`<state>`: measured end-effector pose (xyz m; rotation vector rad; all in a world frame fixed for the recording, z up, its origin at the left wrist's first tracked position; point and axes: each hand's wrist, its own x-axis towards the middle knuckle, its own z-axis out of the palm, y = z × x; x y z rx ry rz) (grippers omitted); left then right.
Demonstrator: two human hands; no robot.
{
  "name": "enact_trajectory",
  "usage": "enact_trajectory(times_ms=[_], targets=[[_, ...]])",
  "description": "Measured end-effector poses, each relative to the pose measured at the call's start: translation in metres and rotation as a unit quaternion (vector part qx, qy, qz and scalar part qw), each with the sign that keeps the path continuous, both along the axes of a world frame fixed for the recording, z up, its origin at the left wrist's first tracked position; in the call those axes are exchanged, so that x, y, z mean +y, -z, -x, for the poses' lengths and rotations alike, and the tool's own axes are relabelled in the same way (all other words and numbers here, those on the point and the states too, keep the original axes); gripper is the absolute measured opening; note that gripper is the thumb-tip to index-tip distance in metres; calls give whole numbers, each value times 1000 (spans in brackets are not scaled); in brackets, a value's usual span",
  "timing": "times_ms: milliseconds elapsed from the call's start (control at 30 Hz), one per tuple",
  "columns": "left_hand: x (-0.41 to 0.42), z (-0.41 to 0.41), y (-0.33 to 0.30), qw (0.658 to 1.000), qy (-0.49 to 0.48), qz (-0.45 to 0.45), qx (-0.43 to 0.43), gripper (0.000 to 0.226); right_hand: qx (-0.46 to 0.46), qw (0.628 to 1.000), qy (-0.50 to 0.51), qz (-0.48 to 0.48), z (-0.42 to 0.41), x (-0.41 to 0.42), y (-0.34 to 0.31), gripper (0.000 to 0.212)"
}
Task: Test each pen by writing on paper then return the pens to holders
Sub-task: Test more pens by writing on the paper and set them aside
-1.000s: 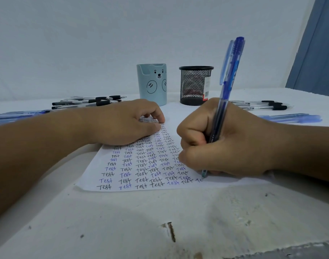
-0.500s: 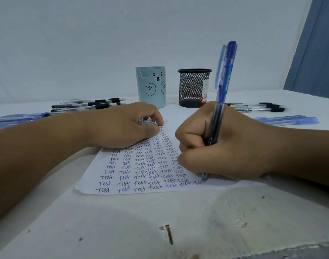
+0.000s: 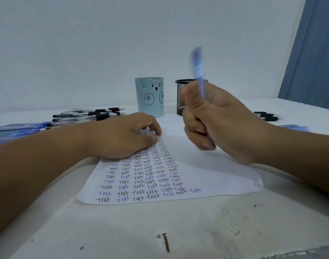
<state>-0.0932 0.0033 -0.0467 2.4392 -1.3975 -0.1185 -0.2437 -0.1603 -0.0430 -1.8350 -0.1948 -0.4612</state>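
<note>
The paper (image 3: 206,176) at the centre of the frame is thin, matt white, inked in black and blue. The table (image 3: 122,230) beneath it is white and rough, scuffed and chipped along the lower edge. At upper centre, the light blue holder (image 3: 149,97) looks like smooth, softly matt plastic, and the black holder (image 3: 180,94) beside it is open wire mesh. The blue pen (image 3: 198,71) looks like translucent plastic, blurred. At left, the black pens (image 3: 89,114) have clear glossy barrels.
</note>
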Motion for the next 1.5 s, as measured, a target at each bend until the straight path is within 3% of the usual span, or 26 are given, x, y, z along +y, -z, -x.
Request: enact_trajectory(times_ms=[67,200,367,633,767,900,967,1100,1267,1500], targets=[[0,2,-1,1000,-1,-1,-1,18,1,999,47,-9,-1,-6,-2,58],[1,4,-1,1000,-2,-9,-4,18,5,994,105,-22,-3,-12,-4,29],[1,7,-2,1000,-12,-8,7,18,35,991,83,-97,-3,-14,-6,24],[1,8,-2,1000,-12,-6,7,19,12,992,80,-96,-3,-14,-7,20],[1,7,-2,1000,-11,2,-5,18,-33,990,137,-28,-12,-30,-12,23],[1,7,-1,1000,-7,22,-19,16,-75,957,263,96,-10,-68,-27,8],[1,8,-1,999,-7,33,-21,16,-62,929,314,187,-5,-94,-35,15],[0,8,-1,999,-9,41,-17,16,33,868,377,322,1,-136,-40,11],[1,7,0,999,-2,39,-9,13,182,834,283,438,4,-147,-40,21],[-1,6,-1,999,6,36,-8,14,312,777,196,511,19,-146,-51,31]])
